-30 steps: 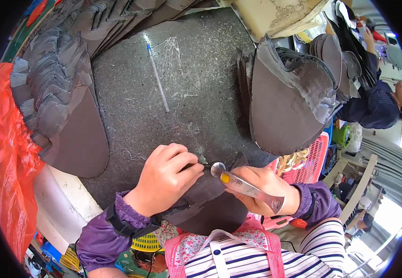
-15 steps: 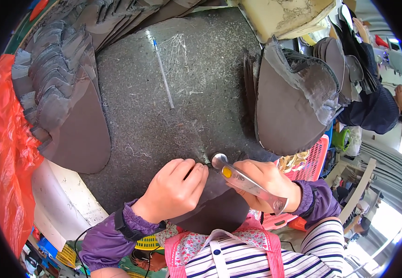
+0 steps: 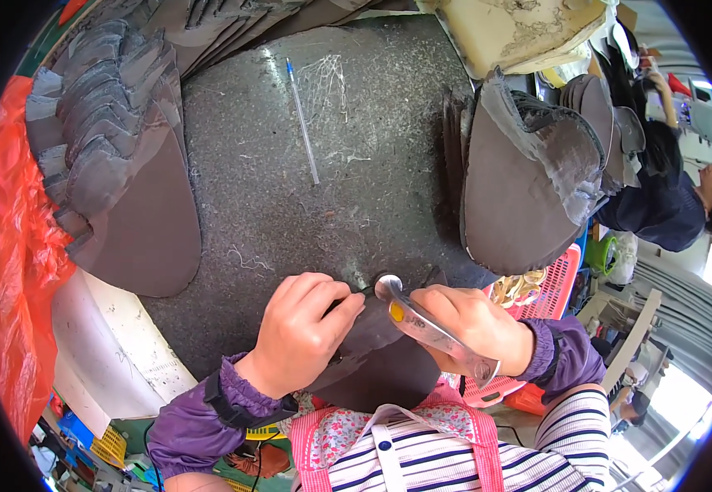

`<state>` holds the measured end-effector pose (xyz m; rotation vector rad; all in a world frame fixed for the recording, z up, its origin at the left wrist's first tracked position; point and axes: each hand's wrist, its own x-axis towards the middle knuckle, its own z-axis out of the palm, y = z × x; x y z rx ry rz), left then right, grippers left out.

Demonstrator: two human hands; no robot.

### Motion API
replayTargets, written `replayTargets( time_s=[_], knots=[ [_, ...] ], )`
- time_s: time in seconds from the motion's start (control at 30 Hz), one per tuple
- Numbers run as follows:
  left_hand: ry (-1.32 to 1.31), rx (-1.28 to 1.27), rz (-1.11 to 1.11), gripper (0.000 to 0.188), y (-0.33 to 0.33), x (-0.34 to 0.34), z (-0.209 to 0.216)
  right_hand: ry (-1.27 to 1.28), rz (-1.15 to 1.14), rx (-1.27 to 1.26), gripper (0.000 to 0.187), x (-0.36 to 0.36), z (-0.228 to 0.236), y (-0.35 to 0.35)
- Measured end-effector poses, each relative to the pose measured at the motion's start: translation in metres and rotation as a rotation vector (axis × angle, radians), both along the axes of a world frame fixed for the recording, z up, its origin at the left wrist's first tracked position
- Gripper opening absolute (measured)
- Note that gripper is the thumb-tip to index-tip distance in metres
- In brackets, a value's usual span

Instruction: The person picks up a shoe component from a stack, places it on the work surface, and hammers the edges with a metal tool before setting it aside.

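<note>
A steel shoemaker's hammer (image 3: 446, 335) is in my right hand (image 3: 475, 321), its round face pointing toward my left hand and its handle mostly hidden under the hand. The right fingers are closed around it, low over the near edge of the dark work surface (image 3: 290, 221). Just to the left, my left hand (image 3: 301, 324) is closed in a pinch on the upper edge of a dark brown flat piece (image 3: 385, 373). That piece, leather-like and rounded at its near end, lies against my apron (image 3: 340, 439). The pinched edge itself is mostly hidden.
Overlapping stacks of similar dark pieces stand at left (image 3: 147, 221) and right (image 3: 520, 193). A clear pen refill (image 3: 303, 131) and thread scraps (image 3: 323, 78) lie on the surface. A red plastic bag (image 3: 15, 262) hangs left; a pink basket (image 3: 553, 283) and another person (image 3: 655, 205) are right.
My left hand has shifted slightly left and its fingers curl differently at the piece's edge. The hammer has moved only a little. The whole view has shifted slightly.
</note>
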<state>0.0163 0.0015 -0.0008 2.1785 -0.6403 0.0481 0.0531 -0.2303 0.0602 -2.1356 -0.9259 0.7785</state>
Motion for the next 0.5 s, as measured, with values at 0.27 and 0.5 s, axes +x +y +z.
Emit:
replayTargets(
  time_s=[0.27,0.5],
  knots=[
    [-0.054,0.107,-0.061,0.024,0.001,-0.003,0.007,0.02,0.026,0.004,0.051,0.006,0.004,0.008],
    [0.099,0.021,0.042,0.024,0.01,-0.015,0.004,0.052,0.046,-0.033,0.049,0.008,0.008,0.011]
  ],
)
